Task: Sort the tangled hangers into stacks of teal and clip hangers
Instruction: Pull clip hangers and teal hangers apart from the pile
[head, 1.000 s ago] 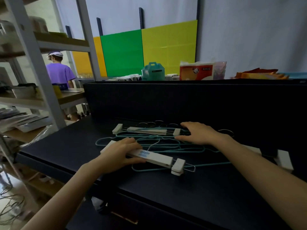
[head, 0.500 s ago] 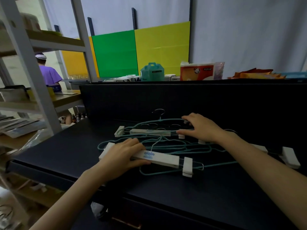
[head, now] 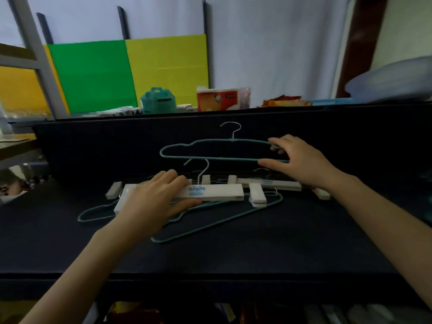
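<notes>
As the right hand (head: pixel 301 160) holds it, the teal hanger (head: pixel 210 158) looks wiry.

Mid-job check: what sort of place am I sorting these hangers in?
Likely a storeroom or workshop, not a home: metal shelving at left, green and yellow boards against the wall, and a black worktable with a tissue pack behind it.
</notes>
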The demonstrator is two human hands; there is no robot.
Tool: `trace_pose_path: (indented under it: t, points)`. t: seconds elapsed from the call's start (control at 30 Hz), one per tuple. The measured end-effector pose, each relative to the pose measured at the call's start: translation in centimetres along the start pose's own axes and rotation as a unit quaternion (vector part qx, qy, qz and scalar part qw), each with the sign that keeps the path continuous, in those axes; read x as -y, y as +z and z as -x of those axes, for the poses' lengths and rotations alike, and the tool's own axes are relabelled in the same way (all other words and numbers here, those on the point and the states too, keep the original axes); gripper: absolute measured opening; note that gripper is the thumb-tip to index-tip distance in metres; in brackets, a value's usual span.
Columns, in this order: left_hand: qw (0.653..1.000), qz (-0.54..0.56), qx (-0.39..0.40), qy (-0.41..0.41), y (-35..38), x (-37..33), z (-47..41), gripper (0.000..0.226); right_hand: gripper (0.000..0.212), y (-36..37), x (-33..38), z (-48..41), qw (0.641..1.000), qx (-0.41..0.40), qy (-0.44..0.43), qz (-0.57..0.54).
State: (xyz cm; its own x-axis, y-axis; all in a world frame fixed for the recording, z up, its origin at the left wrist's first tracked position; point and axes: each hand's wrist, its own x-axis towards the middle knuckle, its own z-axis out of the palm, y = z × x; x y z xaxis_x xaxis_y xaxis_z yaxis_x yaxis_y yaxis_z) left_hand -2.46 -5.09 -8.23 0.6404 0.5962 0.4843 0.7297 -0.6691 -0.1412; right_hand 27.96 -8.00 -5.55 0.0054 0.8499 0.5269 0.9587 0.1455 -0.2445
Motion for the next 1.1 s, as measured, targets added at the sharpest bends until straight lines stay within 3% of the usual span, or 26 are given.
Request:
trace_pose_path:
  t: [0.33,0.63,0.73,1.1]
  points:
    - [0.994,0.048,-0.017,0.102,0.2,-10.2,-6.1,0.068,0.094,-10.6,-11.1,10.5,0.988,-0.039,0.133,0.068]
    - [0.989,0.078,-0.023,0.120,1.1,-22.4,-10.1,0.083,0.095,-18.4,-22.6,17.5,0.973,-0.047,0.203,0.096]
    - [0.988,0.110,-0.033,0.101,1.4,-26.3,-10.8,0.091,0.100,-21.1,-26.6,19.0,0.971,-0.023,0.212,0.105]
    - [0.994,0.097,-0.044,0.029,0.1,-36.1,-12.2,0.073,0.095,-23.2,-35.1,23.0,0.979,0.119,0.160,0.053]
